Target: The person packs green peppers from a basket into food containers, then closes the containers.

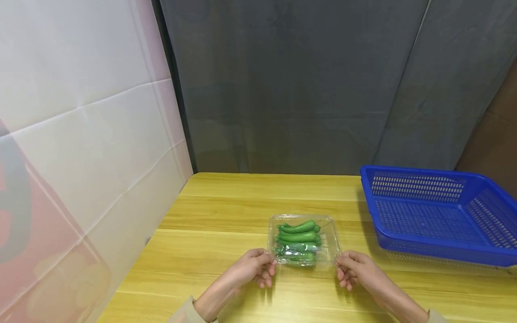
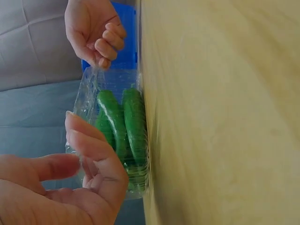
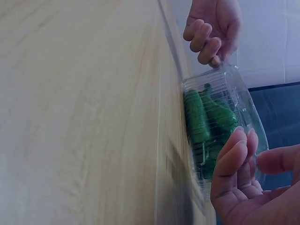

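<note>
A clear plastic clamshell box sits on the wooden table, with several long green peppers lying side by side inside it. At its near left corner, my left hand pinches the rim between thumb and forefinger. My right hand pinches the near right corner the same way. Both wrist views show the ribbed side of the box low against the table and the peppers through the plastic. The remaining fingers of each hand curl loosely below the rim.
A blue perforated plastic basket stands to the right of the box. The yellow wood table ends at a grey back partition. A white printed sheet hangs along the left side, and a brown panel is at the far right.
</note>
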Available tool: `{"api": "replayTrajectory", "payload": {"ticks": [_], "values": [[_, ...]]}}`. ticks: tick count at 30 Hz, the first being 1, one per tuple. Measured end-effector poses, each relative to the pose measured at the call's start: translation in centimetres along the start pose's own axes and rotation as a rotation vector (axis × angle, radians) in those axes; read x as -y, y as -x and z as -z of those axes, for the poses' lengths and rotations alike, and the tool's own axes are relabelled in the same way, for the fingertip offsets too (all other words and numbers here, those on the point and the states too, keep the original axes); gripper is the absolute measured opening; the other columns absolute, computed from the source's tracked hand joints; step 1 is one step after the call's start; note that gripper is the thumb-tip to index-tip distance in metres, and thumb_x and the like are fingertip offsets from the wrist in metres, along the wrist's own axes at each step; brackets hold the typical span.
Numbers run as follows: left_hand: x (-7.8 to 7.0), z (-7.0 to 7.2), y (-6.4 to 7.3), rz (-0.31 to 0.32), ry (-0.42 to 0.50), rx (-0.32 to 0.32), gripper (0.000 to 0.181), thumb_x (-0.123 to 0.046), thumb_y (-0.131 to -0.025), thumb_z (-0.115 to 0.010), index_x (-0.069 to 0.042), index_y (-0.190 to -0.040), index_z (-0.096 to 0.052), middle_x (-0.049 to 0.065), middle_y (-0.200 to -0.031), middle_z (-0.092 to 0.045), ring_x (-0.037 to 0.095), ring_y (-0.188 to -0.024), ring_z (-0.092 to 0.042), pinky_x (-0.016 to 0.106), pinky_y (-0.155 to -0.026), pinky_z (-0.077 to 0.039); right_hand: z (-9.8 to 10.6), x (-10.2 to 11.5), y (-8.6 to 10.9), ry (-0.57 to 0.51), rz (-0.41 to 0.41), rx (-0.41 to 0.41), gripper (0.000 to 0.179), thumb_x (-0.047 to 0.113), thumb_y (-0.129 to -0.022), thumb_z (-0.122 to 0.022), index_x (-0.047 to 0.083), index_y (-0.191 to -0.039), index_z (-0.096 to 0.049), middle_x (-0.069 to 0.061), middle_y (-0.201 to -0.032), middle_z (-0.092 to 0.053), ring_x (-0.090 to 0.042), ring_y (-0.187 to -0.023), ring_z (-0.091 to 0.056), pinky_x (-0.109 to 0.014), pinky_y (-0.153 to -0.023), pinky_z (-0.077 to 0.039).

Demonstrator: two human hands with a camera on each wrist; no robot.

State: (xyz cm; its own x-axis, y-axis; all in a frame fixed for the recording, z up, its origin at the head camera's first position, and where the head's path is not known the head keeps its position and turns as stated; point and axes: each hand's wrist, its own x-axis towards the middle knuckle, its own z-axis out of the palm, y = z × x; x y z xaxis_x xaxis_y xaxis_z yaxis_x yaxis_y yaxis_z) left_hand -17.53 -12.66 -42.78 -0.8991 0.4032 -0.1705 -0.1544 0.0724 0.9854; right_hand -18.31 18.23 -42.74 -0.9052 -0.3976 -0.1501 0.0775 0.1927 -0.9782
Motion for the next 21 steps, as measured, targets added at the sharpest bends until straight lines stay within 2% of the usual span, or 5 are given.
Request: {"api": "replayTrajectory", "payload": {"ticks": [4, 10, 16, 21], "values": [[0.0, 0.0, 0.1, 0.010, 0.002, -0.007, 0.028, -0.024, -0.106, -0.049, 0.003, -0.106, -0.057, 0.002, -0.079, -0.060, 0.009, -0.058, -0.059, 0.015, -0.051, -0.049, 0.0, -0.2, 0.0, -0.005, 0.006, 0.003, 0.024, 0.020, -0.107, -0.047, -0.001, -0.097, -0.053, -0.004, -0.078, -0.059, -0.013, -0.065, -0.059, -0.021, -0.056, -0.055], [-0.2, 0.1, 0.5, 0.009, -0.028, -0.017, 0.037, -0.029, -0.107, -0.048, 0.007, -0.112, -0.057, 0.003, -0.080, -0.062, 0.010, -0.059, -0.059, 0.017, -0.052, -0.050, 0.5, -0.2, 0.4, 0.019, -0.005, -0.032, 0.034, 0.024, -0.107, -0.047, -0.009, -0.111, -0.055, -0.005, -0.078, -0.060, -0.013, -0.064, -0.060, -0.021, -0.055, -0.055], [-0.8, 0.4, 1.4, -0.013, -0.088, -0.084, 0.039, -0.031, -0.106, -0.050, 0.006, -0.118, -0.054, 0.011, -0.089, -0.064, 0.014, -0.064, -0.061, 0.022, -0.056, -0.052, 1.0, 0.3, 1.3, 0.066, 0.013, -0.136, 0.036, 0.021, -0.105, -0.051, -0.012, -0.118, -0.055, -0.007, -0.077, -0.062, -0.015, -0.063, -0.061, -0.023, -0.054, -0.056], [-1.5, 0.9, 2.1, -0.070, -0.179, -0.163, 0.040, -0.030, -0.108, -0.049, 0.007, -0.123, -0.051, 0.016, -0.100, -0.062, 0.020, -0.073, -0.062, 0.030, -0.060, -0.057, 1.5, 1.1, 2.1, 0.165, 0.051, -0.237, 0.036, 0.021, -0.107, -0.052, -0.012, -0.122, -0.052, -0.011, -0.080, -0.063, -0.019, -0.064, -0.063, -0.027, -0.053, -0.057]]}}
